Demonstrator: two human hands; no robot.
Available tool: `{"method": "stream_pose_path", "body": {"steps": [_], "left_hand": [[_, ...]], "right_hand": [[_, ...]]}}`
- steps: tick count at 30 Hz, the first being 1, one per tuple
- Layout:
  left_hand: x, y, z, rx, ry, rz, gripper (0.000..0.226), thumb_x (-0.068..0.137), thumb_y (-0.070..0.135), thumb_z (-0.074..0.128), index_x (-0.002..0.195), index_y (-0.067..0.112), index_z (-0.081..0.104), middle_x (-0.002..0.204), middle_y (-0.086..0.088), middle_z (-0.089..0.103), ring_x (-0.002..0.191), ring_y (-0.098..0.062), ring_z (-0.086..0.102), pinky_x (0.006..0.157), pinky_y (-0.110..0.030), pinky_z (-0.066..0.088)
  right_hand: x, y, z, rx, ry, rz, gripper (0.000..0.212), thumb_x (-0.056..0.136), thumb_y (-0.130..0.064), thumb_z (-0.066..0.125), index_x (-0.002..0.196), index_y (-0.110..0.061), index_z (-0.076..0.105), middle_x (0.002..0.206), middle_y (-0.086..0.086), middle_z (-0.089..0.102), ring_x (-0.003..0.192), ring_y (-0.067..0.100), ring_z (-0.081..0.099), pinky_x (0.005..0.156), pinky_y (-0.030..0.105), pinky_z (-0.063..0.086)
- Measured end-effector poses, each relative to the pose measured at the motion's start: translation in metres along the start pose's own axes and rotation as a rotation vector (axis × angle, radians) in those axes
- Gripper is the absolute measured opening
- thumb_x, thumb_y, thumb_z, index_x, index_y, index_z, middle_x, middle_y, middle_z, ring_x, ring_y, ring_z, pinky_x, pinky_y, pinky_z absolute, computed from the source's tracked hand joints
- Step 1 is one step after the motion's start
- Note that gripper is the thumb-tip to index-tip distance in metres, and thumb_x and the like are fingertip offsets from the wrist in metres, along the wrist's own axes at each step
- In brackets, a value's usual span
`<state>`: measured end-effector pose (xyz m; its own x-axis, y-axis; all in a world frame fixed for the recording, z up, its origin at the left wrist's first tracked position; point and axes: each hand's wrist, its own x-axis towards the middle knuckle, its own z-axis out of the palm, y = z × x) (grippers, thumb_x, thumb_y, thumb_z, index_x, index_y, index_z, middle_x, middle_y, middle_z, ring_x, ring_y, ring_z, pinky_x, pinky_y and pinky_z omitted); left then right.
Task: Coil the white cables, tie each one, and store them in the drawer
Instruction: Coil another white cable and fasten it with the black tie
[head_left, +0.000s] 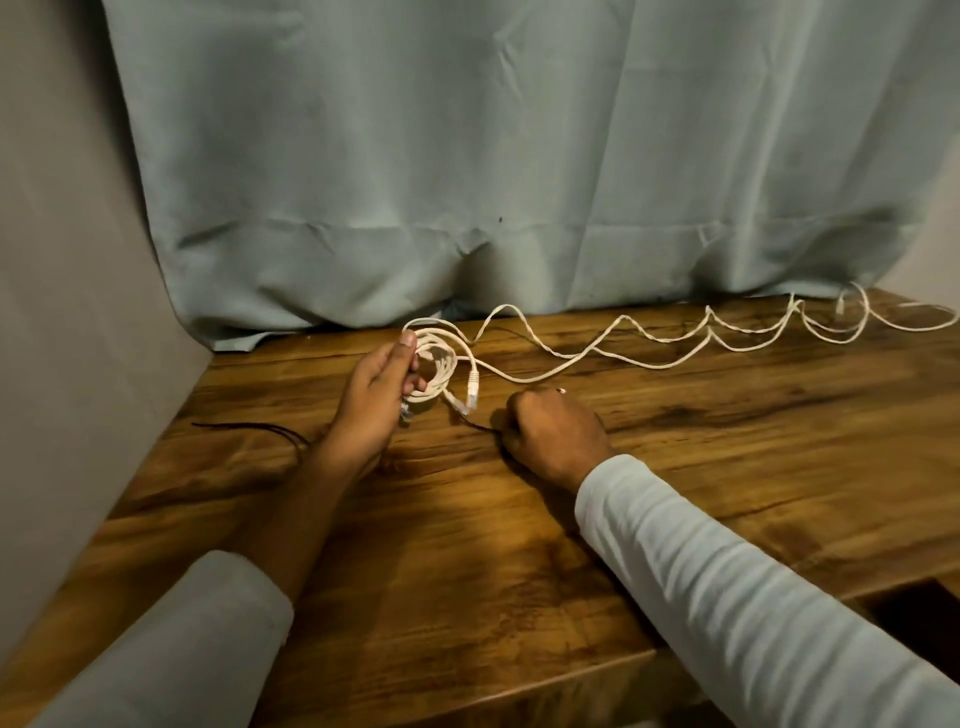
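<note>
Furthest left on the wooden table (519, 571) I see a dark cord (249, 428) lying flat, its near end tucked by my left wrist and not held by anything. Next comes the left hand (371, 400), raised a little off the wood, thumb and fingers curled round the coiled white cable (441, 374). The loops stand roughly upright and its clear plug (472, 387) dangles on the right side. From just under that plug a thin dark tie (478, 423) runs low and rightward, straight into the right hand (553, 434), which rests on the table as a closed fist and seems to pinch the tie's end, though the fingertips are hidden from me. So the tie lies between the two hands, its length pointing at the coil, and I judge the right hand the one to carry it round the loops. Beyond, the loose white cables (675, 340) trail rightward along the curtain (467, 156), uncoiled, well apart from both hands
</note>
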<state>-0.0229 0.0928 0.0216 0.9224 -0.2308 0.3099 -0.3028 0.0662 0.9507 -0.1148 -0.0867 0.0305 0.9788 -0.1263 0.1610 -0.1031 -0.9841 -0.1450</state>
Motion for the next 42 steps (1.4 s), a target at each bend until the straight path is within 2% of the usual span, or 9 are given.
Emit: {"method": "stream_pose_path", "body": {"steps": [6,10,15,21,24,30,33,37,42], "left_hand": [[0.010,-0.002,0.039,-0.099,0.033,-0.031,0.038,0.109,0.037,0.048,0.078,0.018,0.056,0.051,0.012,0.049,0.065,-0.011,0.054,0.070,-0.032,0.043],[0.020,-0.004,0.073,-0.145,0.051,-0.071,0.037,0.108,0.040,0.048,0.078,0.020,0.054,0.048,0.012,0.046,0.066,-0.012,0.055,0.065,-0.031,0.042],[0.024,-0.012,0.113,-0.124,0.013,-0.097,0.037,0.107,0.044,0.050,0.079,0.022,0.058,0.055,0.011,0.052,0.066,-0.011,0.053,0.056,-0.030,0.038],[0.040,-0.036,0.134,0.039,0.065,-0.079,0.050,0.094,0.073,0.047,0.083,0.028,0.066,0.073,0.011,0.065,0.077,-0.017,0.062,0.078,-0.043,0.053],[0.044,-0.044,0.138,0.110,0.041,-0.050,0.043,0.099,0.066,0.047,0.083,0.030,0.066,0.080,0.011,0.068,0.085,-0.019,0.067,0.089,-0.045,0.056],[0.043,-0.046,0.143,0.146,-0.039,0.012,0.041,0.097,0.070,0.041,0.076,0.044,0.065,0.070,0.012,0.061,0.068,-0.016,0.056,0.065,-0.039,0.044],[0.041,-0.045,0.146,0.178,-0.023,0.060,0.048,0.095,0.073,0.037,0.078,0.035,0.062,0.074,0.011,0.062,0.080,-0.024,0.065,0.076,-0.047,0.054],[0.037,-0.044,0.152,0.250,-0.038,0.126,0.047,0.092,0.079,0.031,0.080,0.044,0.060,0.075,0.010,0.063,0.082,-0.025,0.066,0.081,-0.054,0.056],[0.025,-0.035,0.164,0.242,-0.061,0.099,0.057,0.101,0.070,0.030,0.078,0.030,0.063,0.079,0.006,0.067,0.081,-0.020,0.066,0.084,-0.051,0.055]], "right_hand": [[-0.002,0.032,0.008,0.309,0.073,0.059,0.015,0.099,-0.031,0.055,0.108,-0.024,0.065,0.109,0.006,0.072,0.102,0.029,0.066,0.087,0.042,0.055],[0.007,0.062,0.024,0.550,0.241,0.114,0.010,0.098,-0.023,0.056,0.092,-0.029,0.061,0.098,0.001,0.073,0.092,0.024,0.068,0.086,0.045,0.055],[0.017,0.094,0.035,0.834,0.391,0.270,0.011,0.100,-0.016,0.057,0.094,-0.021,0.065,0.091,0.004,0.072,0.087,0.025,0.069,0.085,0.052,0.058],[0.022,0.111,0.037,1.054,0.542,0.367,0.013,0.093,-0.021,0.059,0.085,-0.029,0.065,0.083,0.003,0.068,0.073,0.023,0.063,0.073,0.052,0.061],[0.018,0.107,0.033,1.102,0.546,0.278,0.018,0.093,-0.018,0.059,0.086,-0.032,0.067,0.083,0.005,0.068,0.070,0.020,0.059,0.066,0.040,0.053],[0.017,0.101,0.032,0.920,0.399,0.166,0.005,0.086,-0.020,0.065,0.086,-0.018,0.070,0.077,0.003,0.070,0.069,0.016,0.062,0.070,0.046,0.056],[0.018,0.100,0.031,0.851,0.371,0.221,0.007,0.088,-0.016,0.066,0.081,-0.018,0.069,0.074,0.001,0.070,0.069,0.015,0.063,0.071,0.045,0.057],[0.022,0.100,0.034,0.865,0.385,0.278,0.007,0.087,-0.017,0.067,0.081,-0.017,0.070,0.073,0.002,0.071,0.068,0.024,0.068,0.068,0.046,0.060],[0.022,0.096,0.033,1.086,0.432,0.303,0.012,0.091,-0.005,0.062,0.083,-0.005,0.070,0.070,0.015,0.070,0.051,0.019,0.059,0.049,0.035,0.051]]}}
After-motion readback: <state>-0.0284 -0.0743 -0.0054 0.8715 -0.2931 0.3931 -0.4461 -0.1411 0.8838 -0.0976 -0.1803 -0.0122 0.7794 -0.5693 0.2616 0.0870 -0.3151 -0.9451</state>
